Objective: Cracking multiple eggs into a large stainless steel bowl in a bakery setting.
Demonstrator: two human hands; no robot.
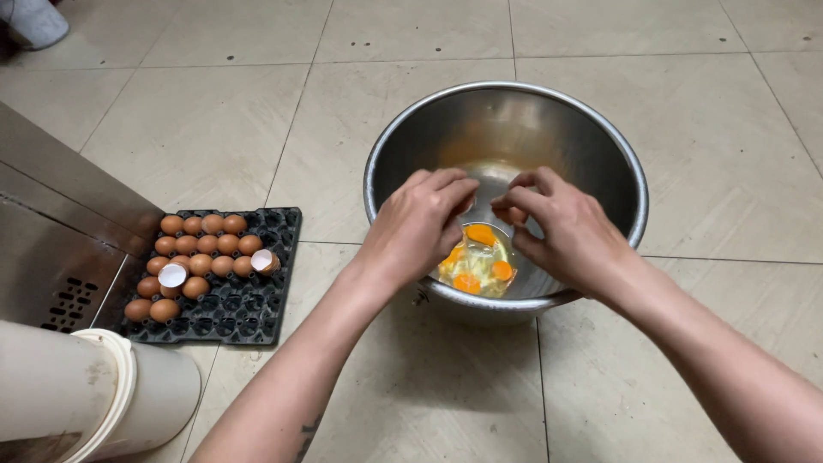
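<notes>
Viewed from above, over a pale tiled floor [197,129]. Several eggs already cracked: at least four orange yolks [477,257] in clear white, pooled at the near side of a large steel bowl [600,137] tilted slightly toward the viewer. Plenty still to go: roughly fifteen whole brown eggs [199,247] left in a black plastic egg tray [257,313] on the floor well to the left of the bowl, filling its far and left rows, the near cells vacant. Two emptied half shells [172,275] set back in the tray among the whole eggs, pale insides facing up.

Both hands over the bowl, directly above the yolks. Left hand [417,230] reaching in from lower left, wrist bent, knuckles up, fingers curled inward with the tips turned toward the other hand. Right hand [570,230] coming from lower right, likewise arched, thumb and forefinger pinched toward the centre. Fingertips of the two hands nearly touching, closed around something small between them, probably an eggshell being pulled apart, though mostly hidden behind the fingers. Forearms bare, spread wide in a V toward the camera.

Also present: a white plastic bucket [146,399] lying at lower left near the tray, and a metal cabinet edge [51,214] along the left side.
</notes>
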